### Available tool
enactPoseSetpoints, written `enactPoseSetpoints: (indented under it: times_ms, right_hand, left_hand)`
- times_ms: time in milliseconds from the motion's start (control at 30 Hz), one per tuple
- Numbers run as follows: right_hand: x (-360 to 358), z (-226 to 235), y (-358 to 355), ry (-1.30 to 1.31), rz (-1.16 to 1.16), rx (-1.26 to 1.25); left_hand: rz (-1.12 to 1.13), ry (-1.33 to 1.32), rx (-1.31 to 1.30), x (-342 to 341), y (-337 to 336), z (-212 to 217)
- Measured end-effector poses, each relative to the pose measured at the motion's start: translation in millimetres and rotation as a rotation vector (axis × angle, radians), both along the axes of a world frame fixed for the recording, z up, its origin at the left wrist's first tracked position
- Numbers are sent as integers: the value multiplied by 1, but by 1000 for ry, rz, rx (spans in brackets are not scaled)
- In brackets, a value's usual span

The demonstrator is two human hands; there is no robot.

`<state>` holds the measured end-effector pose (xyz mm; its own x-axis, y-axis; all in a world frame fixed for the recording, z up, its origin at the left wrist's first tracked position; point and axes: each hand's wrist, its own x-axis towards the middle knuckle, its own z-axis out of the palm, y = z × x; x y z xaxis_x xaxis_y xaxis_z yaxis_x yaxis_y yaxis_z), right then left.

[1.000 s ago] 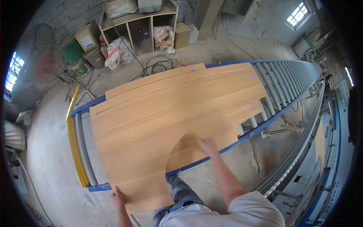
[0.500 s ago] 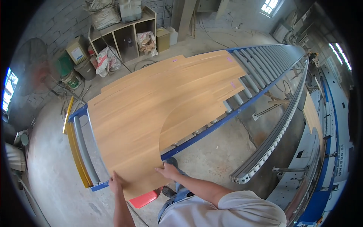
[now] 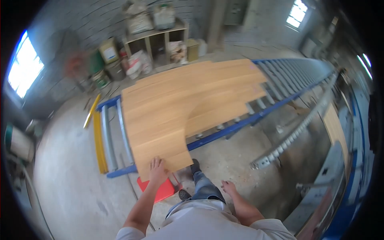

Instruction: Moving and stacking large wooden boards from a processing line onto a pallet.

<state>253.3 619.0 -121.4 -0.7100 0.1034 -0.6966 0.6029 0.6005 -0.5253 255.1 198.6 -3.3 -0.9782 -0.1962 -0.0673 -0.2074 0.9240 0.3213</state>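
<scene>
A large light-brown wooden panel (image 3: 160, 116) with a concave curved cut lies on a blue-framed roller conveyor (image 3: 240, 123). Its near end juts past the frame toward me. Flat on that near end rests my left hand (image 3: 158, 171), fingers spread, gripping nothing. My right hand (image 3: 229, 188) hangs clear of the panel over the floor to its right. Nothing shows in it, and its fingers look loosely bent and apart, slightly blurred.
Below the panel's near end is a red stool-like object (image 3: 163, 193), close to my feet. A yellow rail (image 3: 101, 146) runs along the conveyor's left end. To the right extends a grey toothed track (image 3: 286, 145) beside a machine. A cubby shelf (image 3: 158, 48) stands by the wall.
My right hand has let go of the panel's edge and moved right. My left hand has shifted from the left edge onto the panel's top. The view has swung.
</scene>
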Motion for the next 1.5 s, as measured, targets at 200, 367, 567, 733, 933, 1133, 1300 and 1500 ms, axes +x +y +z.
enactPoseSetpoints:
  times_ms: [200, 367, 567, 733, 933, 1133, 1300, 1500]
  right_hand:
    - [184, -8, 127, -107, -516, 13]
    - [282, -26, 143, -127, -823, -156]
    - [325, 14, 121, -175, -996, -222]
    - [353, 20, 166, -171, -1014, -285]
    - [385, 11, 251, -73, -1279, -339]
    - [382, 30, 299, -4, -1355, -413]
    - [371, 60, 316, 79, -1348, -453]
    - [384, 63, 290, 213, -1568, -605]
  left_hand:
    - [-284, 115, 22, 9, 1, -15]
    - [-271, 189, -4, 15, 16, -20]
    - [-644, -82, 276, 32, 84, -48]
    - [-730, -747, 295, 47, 172, -71]
    - [-524, -870, 409, 63, 256, -64]
    - [-411, -831, 535, 70, 325, -48]
    - [-402, -818, 593, 71, 361, -66]
    - [-508, -861, 537, 46, 355, -78]
